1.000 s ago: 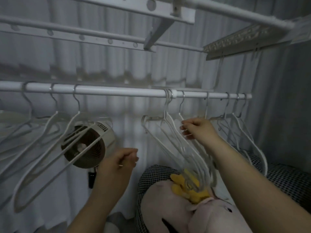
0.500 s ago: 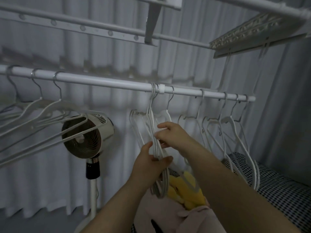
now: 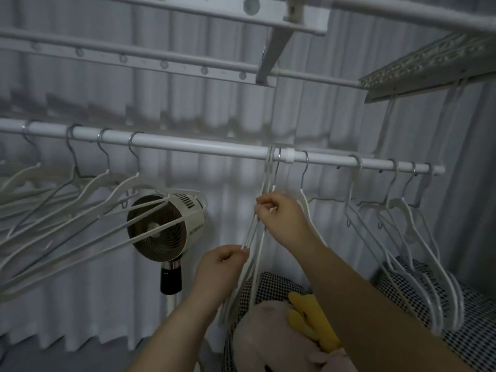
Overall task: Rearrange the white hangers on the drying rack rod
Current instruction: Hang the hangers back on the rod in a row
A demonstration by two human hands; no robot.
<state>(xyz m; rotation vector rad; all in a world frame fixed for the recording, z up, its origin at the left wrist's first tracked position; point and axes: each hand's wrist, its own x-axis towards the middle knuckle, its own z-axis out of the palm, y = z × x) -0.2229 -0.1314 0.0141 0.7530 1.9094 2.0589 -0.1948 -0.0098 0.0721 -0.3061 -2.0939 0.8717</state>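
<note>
Both hands are clamped on the same thing: a tight bunch of white hangers (image 3: pixel 249 233) hanging from the rod (image 3: pixel 188 145) just left of its white joint collar (image 3: pixel 288 158), about mid-rod. My right hand (image 3: pixel 281 218) pinches the bunch high up, just under the hooks. My left hand (image 3: pixel 222 264) pinches the thin arms lower down, fingertips closed on a few strands. The two hands are apart along the bunch, not touching.

I read the step as separating these hangers and spreading them out. To the left, a fanned group of hangers (image 3: pixel 88 200) sits toward the rod's left end. Another group (image 3: pixel 418 237) crowds its right end. The bare stretch between the left group and this bunch looks like the place to fill.

To do it well, I'd steady the necks with the right hand while the left peels one hanger clear at the bottom. I cannot tell how many hooks are stacked there or whether the arms are interlocked, so I'd pull gently. Then I'd slide that hook leftward along the rod rather than lift it off. Swinging arms could snag the fan (image 3: pixel 161 226) behind, or knock a neighbour loose onto the pink plush toy (image 3: pixel 268 339) below.
</note>
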